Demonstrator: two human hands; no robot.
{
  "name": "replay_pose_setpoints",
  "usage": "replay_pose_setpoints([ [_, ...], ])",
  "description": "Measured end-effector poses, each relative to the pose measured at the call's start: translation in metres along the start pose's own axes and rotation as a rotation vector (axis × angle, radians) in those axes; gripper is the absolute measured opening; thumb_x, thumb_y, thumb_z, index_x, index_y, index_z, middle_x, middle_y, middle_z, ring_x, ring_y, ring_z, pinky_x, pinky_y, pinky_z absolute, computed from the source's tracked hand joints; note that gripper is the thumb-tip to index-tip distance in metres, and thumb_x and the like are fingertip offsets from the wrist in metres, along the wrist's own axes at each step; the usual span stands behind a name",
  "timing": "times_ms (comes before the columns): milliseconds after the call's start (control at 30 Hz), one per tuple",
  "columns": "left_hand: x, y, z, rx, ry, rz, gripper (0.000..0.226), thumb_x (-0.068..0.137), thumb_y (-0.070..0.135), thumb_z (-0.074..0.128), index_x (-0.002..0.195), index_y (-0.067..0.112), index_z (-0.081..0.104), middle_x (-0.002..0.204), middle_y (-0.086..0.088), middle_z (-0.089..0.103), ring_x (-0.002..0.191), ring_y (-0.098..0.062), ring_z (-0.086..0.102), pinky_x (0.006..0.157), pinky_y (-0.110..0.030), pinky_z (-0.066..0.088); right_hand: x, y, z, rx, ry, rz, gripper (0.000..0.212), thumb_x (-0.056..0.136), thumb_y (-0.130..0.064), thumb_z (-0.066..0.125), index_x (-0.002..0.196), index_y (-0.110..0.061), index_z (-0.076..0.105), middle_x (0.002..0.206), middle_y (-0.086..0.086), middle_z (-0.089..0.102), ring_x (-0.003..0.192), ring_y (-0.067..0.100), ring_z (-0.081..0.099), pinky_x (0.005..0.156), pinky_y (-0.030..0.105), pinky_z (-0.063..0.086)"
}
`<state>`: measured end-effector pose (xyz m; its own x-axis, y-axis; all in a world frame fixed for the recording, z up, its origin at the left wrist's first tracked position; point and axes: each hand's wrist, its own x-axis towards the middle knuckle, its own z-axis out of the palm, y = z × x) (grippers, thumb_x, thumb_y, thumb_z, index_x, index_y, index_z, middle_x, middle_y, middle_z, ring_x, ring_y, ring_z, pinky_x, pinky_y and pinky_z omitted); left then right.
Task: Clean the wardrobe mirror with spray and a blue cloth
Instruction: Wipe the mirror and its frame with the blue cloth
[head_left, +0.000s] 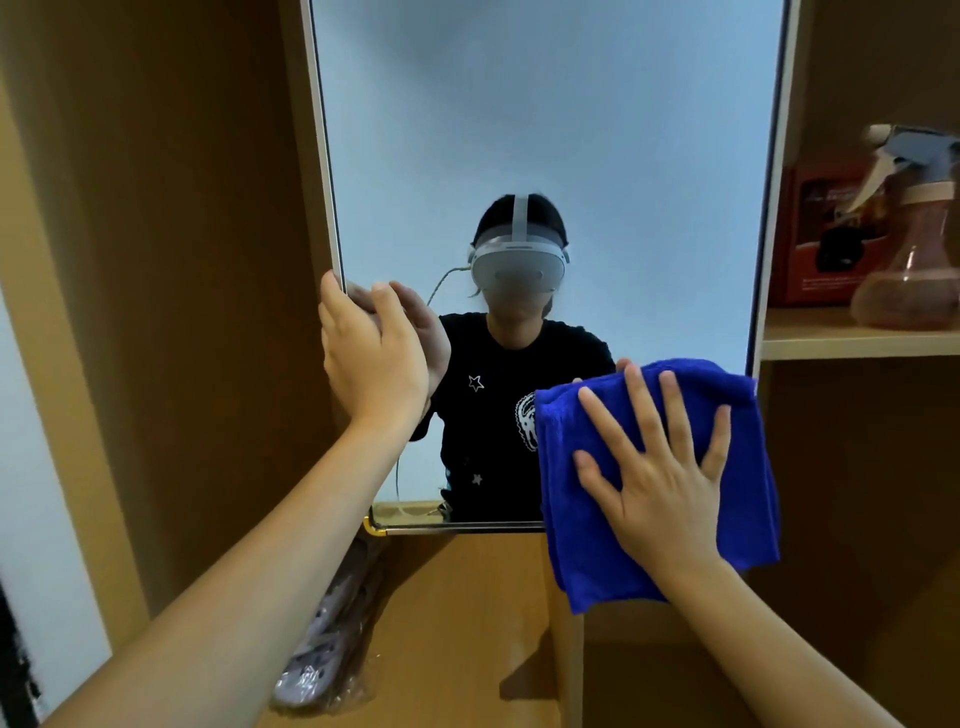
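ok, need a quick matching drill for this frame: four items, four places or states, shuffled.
Items:
1. cloth
2. spray bottle
3. left hand
4. slippers

Places or states:
A. on the right shelf
B. wrapped in plastic, low in the wardrobe
C. pressed flat against the mirror by the right hand
D. gripping the mirror's left edge

Pairs: 1-C, 2-A, 3-D, 4-B

The cloth (597, 493) at lower right of the frame is deep royal blue. The mirror (545, 130) shows pale blue-grey, edged in a white frame with a gold corner at its bottom left. The wardrobe (182, 260) panels are tan brown. On the shelf (831, 338) at right, the spray bottle (919, 270) is translucent pink with a grey-white trigger head, and a red box (815, 234) stands behind it. The reflected shirt is black with white stars.
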<state>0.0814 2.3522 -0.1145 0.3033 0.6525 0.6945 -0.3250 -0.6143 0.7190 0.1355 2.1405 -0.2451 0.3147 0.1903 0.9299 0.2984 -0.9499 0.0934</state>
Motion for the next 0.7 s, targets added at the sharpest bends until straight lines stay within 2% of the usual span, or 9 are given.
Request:
replay_pose_setpoints([
  [167,-0.002,0.004,0.000,0.012,-0.009,-0.012,0.054,0.103,0.033,0.035,0.151,0.013,0.022,0.155,-0.003,0.032,0.140,-0.023,0.035,0.109,-0.033,0.030,0.057,0.006,-0.020,0.017,0.006,-0.035,0.057,0.096,-0.056,0.032,0.151,-0.042,0.022,0.162,-0.003,0.016,0.150,0.021,0.009,0.117,0.057,0.001],
  [333,-0.005,0.007,0.005,0.032,0.017,-0.032,0.058,0.102,0.033,0.037,0.152,0.010,0.019,0.156,-0.007,0.029,0.142,-0.025,0.028,0.115,-0.042,0.028,0.126,0.001,-0.041,0.081,0.064,0.066,0.056,0.099,-0.056,0.027,0.153,-0.042,0.017,0.164,-0.005,0.009,0.151,0.021,0.002,0.117,0.057,-0.004],
  [467,-0.008,0.006,0.005,0.021,0.016,-0.024,0.059,0.101,0.032,0.039,0.152,0.010,0.017,0.156,-0.007,0.026,0.143,-0.025,0.025,0.114,-0.041,0.026,0.101,-0.005,-0.032,0.056,0.064,0.060,0.058,0.099,-0.056,0.027,0.153,-0.040,0.016,0.164,-0.003,0.009,0.151,0.022,0.003,0.118,0.057,-0.003],
  [600,-0.007,0.002,0.002,-0.025,0.000,-0.007,0.057,0.101,0.028,0.039,0.152,0.010,0.019,0.156,-0.007,0.027,0.143,-0.022,0.027,0.111,-0.030,0.025,0.071,-0.001,-0.021,0.042,0.043,0.002,0.058,0.097,-0.055,0.033,0.152,-0.040,0.019,0.163,-0.002,0.013,0.151,0.022,0.006,0.118,0.057,-0.001],
  [700,-0.004,-0.001,0.001,-0.091,-0.006,-0.031,0.056,0.100,0.027,0.039,0.151,0.010,0.023,0.155,-0.007,0.030,0.142,-0.022,0.029,0.116,-0.034,0.027,0.066,0.002,-0.021,0.053,0.029,-0.017,0.059,0.097,-0.056,0.033,0.152,-0.040,0.017,0.163,-0.003,0.013,0.151,0.021,0.005,0.118,0.057,-0.001],
])
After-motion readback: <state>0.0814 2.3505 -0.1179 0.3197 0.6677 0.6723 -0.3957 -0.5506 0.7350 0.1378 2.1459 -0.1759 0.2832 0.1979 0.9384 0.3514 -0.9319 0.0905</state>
